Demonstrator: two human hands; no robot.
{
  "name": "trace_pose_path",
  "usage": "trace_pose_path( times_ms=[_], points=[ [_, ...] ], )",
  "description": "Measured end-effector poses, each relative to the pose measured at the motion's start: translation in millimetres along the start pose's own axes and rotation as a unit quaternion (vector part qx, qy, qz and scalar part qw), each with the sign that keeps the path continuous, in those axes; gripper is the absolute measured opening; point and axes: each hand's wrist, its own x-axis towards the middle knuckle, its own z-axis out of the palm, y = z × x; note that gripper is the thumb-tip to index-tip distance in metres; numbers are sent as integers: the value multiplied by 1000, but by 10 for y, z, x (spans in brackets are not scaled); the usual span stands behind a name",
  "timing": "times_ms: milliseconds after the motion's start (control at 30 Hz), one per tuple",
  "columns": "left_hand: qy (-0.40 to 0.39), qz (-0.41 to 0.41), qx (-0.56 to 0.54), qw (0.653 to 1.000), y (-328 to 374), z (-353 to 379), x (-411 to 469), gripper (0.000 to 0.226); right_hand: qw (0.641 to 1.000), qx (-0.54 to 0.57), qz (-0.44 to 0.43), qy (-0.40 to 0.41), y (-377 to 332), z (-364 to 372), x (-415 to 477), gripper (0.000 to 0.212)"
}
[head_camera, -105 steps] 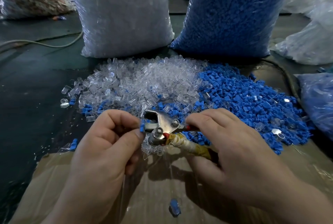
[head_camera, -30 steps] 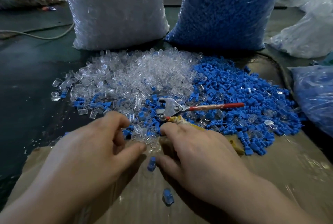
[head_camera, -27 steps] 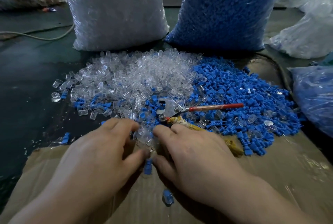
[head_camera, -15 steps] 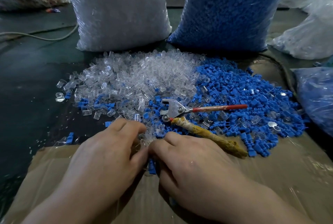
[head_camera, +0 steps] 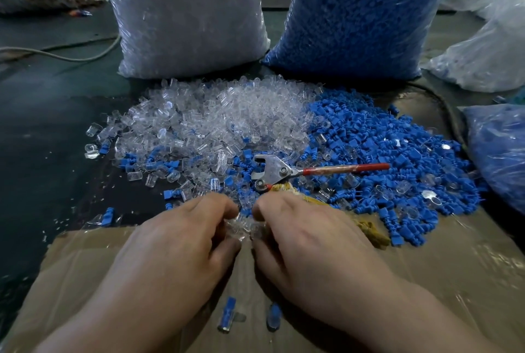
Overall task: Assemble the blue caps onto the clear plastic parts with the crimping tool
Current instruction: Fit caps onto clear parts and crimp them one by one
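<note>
A: So, where are the hands?

B: Close together, low in the middle. The left hand (head_camera: pixel 176 241) and the right hand (head_camera: pixel 309 241) face each other, knuckles up. Their thumbs and forefingers are curled in on a small clump of clear plastic parts (head_camera: pixel 243 228), pinched between them.

A: Any blue cap in that clump?

B: Hard to tell. It is glassy and partly hidden by the fingertips.

A: And the tool?

B: The metal crimping tool (head_camera: pixel 273 172) lies free just beyond the fingertips, its silver head on the mixed edge of the heaps. Its thin red handle (head_camera: pixel 346 168) points right across the blue pieces. Its yellow-wrapped handle (head_camera: pixel 369 229) runs back behind the right hand and ends on the cardboard.

A: What is beneath the hands?

B: A glossy brown cardboard sheet (head_camera: pixel 431 281), lying on the dark desk (head_camera: pixel 42 159). Two small capped pieces (head_camera: pixel 227 314), blue inside clear, lie on it near the wrists, side by side but apart.

A: And the stock?

B: A loose heap of clear plastic parts (head_camera: pixel 216 119) spreads beyond the left hand, and a heap of blue plastic caps (head_camera: pixel 392 153) beyond the right. The two heaps touch and mix near the tool's head. Behind them stand a tall bag of clear parts (head_camera: pixel 187 17), which carries a small label, and a tall bag of blue caps (head_camera: pixel 358 17), close to each other. A pale cable (head_camera: pixel 71 57) trails over the desk at far left.
</note>
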Motion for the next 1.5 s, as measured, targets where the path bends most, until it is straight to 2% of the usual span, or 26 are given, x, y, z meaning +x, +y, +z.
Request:
trace_pose_path(
  times_ms=[67,133,233,433,567,767,867,1000,1167,1233,1300,1400,1500],
  points=[
    [-1,2,7,1000,31,3,-2,31,999,-33,13,16,27,22,29,29],
    [7,3,-1,1000,62,16,-7,25,999,-50,12,12,52,55,56,32],
    [42,-19,-29,999,58,49,3,21,997,-71,14,24,70,81,89,30],
    [127,-59,-134,981,18,120,42,21,997,-34,43,63,110,127,117,16],
    [160,-53,-170,971,31,94,25,15,996,-43,38,64,95,121,93,13],
    [144,-49,-174,973,54,118,-10,11,997,-30,35,57,65,53,64,21],
    [144,-56,-192,969,39,128,-11,11,995,12,66,74,114,-58,27,30],
    [138,-73,-247,956,15,141,1,15,989,2,114,94,260,-188,-33,24],
    [127,-85,-300,941,-8,147,19,21,997,-48,58,25,113,-95,-23,27],
    [118,-76,-313,939,-19,127,18,26,997,-57,44,12,119,-67,7,25],
    [91,-51,-319,942,14,100,-1,24,997,-64,41,11,160,-50,41,33],
    [52,2,-281,958,116,35,-29,20,997,-80,22,-8,167,10,76,33],
    [14,21,-240,970,164,-9,-32,22,995,-99,2,-20,139,42,110,29]
  ],
)
